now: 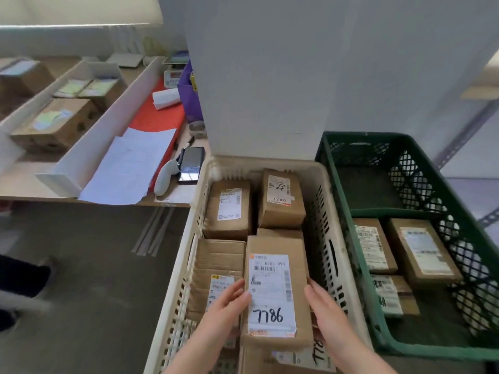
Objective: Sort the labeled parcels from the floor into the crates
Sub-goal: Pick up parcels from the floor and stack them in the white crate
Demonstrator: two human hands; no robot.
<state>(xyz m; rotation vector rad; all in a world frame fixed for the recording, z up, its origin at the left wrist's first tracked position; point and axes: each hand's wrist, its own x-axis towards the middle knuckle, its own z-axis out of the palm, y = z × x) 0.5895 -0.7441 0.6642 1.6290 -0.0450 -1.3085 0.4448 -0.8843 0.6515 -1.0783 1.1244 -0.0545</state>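
Head view: the left hand [226,306] and right hand [325,306] press near-straight fingers against opposite long sides of the parcel marked 7786 [272,292]. They clamp it level over other parcels [229,209] by the beige crate's [270,161] near edge, likely to seat it label-up.

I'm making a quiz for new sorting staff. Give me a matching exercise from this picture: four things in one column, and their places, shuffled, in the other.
Things
1. parcel marked 7786
2. parcel marked 1100
3. handheld scanner
4. green crate

Places
A. on the table, beside the phone
B. right of the beige crate
C. between the left hand and the right hand
D. at the beige crate's far end

Pairs: 1-C, 2-D, 3-A, 4-B
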